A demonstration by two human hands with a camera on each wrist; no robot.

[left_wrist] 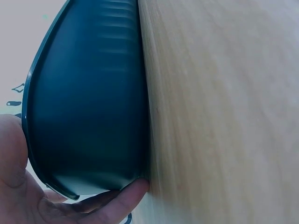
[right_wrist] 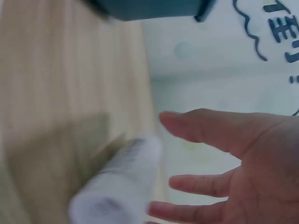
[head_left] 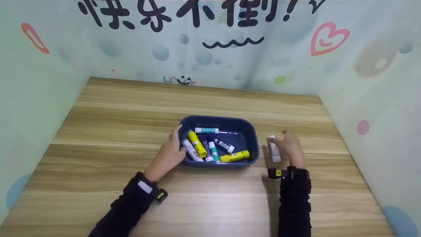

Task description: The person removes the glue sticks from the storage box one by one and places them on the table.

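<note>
Slogan on the rear wall (head_left: 135, 62): large black 快乐不倒! (head_left: 189, 14), tops cropped, beyond the tabletop's (head_left: 210, 204) far edge
Slogan in the right wrist view: part of it, sideways
After the exclamation mark: a black tick-like stroke (head_left: 316, 6), cropped
Under the slogan: black wavy line (head_left: 234, 43)
Right of that line: red heart with a smile (head_left: 325, 43)
Just above the tabletop's far edge: smiley (head_left: 183, 81) with small letters, only H (head_left: 165, 80) clear
Navy glue stick (head_left: 225, 144), yellow glue stick (head_left: 235, 156), white glue stick (head_left: 275, 150): print too small or blurred to read
</note>
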